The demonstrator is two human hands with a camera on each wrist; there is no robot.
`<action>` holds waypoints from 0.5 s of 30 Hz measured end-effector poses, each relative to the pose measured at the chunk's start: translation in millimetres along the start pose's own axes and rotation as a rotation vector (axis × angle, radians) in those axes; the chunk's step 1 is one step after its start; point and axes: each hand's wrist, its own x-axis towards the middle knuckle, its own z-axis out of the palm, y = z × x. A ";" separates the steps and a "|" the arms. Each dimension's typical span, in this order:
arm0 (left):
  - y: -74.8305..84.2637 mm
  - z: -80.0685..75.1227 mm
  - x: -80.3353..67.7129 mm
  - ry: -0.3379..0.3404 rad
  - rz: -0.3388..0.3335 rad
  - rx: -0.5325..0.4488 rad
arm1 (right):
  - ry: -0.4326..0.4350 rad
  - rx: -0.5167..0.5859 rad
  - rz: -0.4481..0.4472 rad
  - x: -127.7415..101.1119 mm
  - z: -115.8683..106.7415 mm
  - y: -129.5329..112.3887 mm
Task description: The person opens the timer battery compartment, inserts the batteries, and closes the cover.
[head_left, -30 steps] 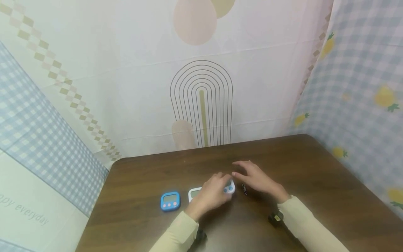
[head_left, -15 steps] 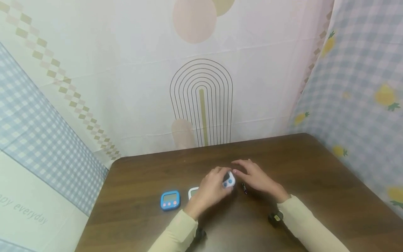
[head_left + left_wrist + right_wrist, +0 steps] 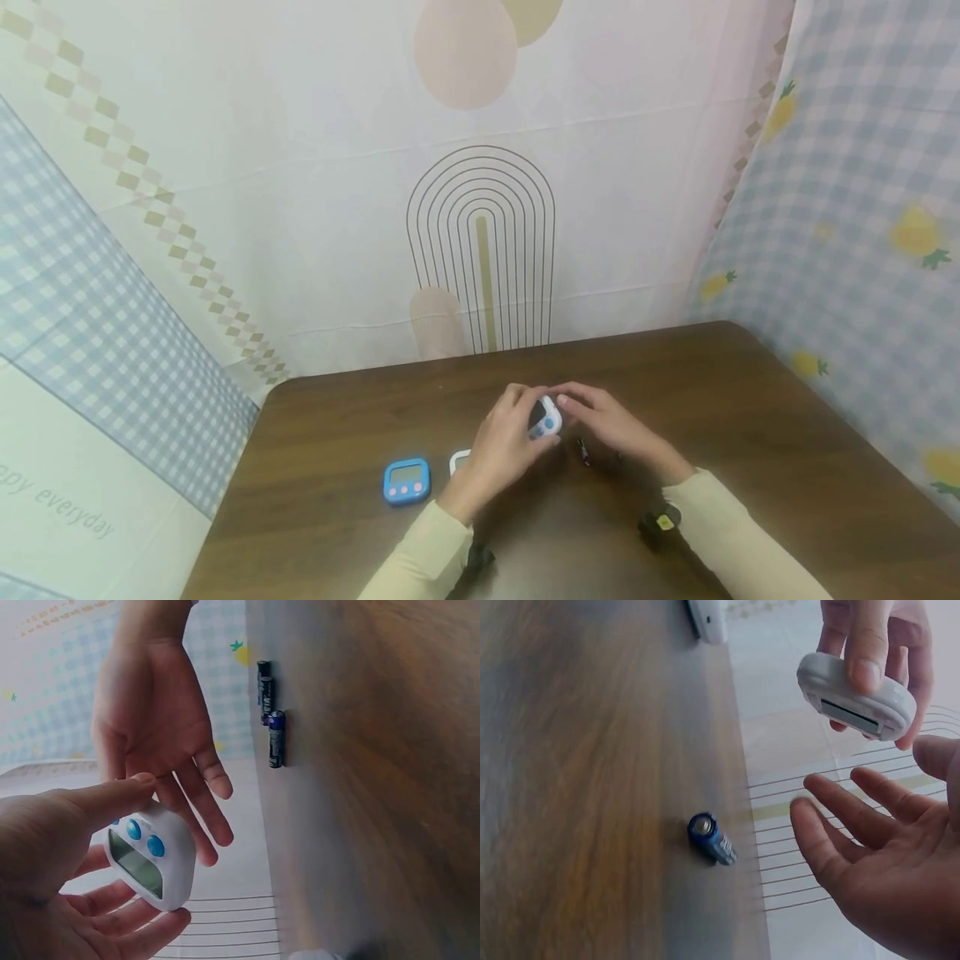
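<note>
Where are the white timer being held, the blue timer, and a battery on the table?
white timer point(image 3: 150, 862), left wrist view, on its screen face
blue timer point(image 3: 406, 481), head view, on its front
battery point(image 3: 712, 838), right wrist view, on its blue body

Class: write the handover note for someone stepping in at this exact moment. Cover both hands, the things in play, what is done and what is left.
Left hand: holds the white timer above the table.
Right hand: open, fingers spread beside the timer, holding nothing.
Batteries: lying loose on the table by the right hand.
Blue timer and another white one: on the table, left.
Done: timer lifted.
Left: batteries untouched.
</note>
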 end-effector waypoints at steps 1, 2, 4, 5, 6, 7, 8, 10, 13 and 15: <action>0.6 -0.1 0.6 0.012 0.005 0.003 | -0.015 0.040 -0.001 0.1 -0.7 0.3; 1.3 -0.3 1.1 0.022 0.009 0.006 | -0.027 0.075 0.001 0.0 -1.3 0.3; 2.4 -0.7 1.6 0.040 0.010 0.016 | -0.056 0.142 0.006 0.1 -1.8 0.4; 2.8 -0.8 1.7 0.047 0.010 0.021 | -0.069 0.176 0.014 0.1 -1.6 0.5; 3.1 -0.8 1.7 0.052 0.007 0.025 | -0.084 0.208 0.020 0.1 -1.7 0.9; 3.4 -0.7 1.9 0.058 0.006 0.027 | -0.094 0.237 0.031 0.2 -1.6 1.6; 3.6 -0.6 2.0 0.066 0.006 0.024 | -0.102 0.270 0.042 0.3 -1.2 1.9; 3.9 -0.6 2.3 0.086 0.003 0.014 | -0.120 0.337 0.055 0.5 -0.6 2.4; 3.9 -0.2 2.9 0.120 0.004 -0.012 | -0.141 0.417 0.066 0.7 0.4 2.1; 3.5 0.0 2.9 0.130 -0.001 -0.030 | -0.153 0.447 0.066 0.5 1.4 1.1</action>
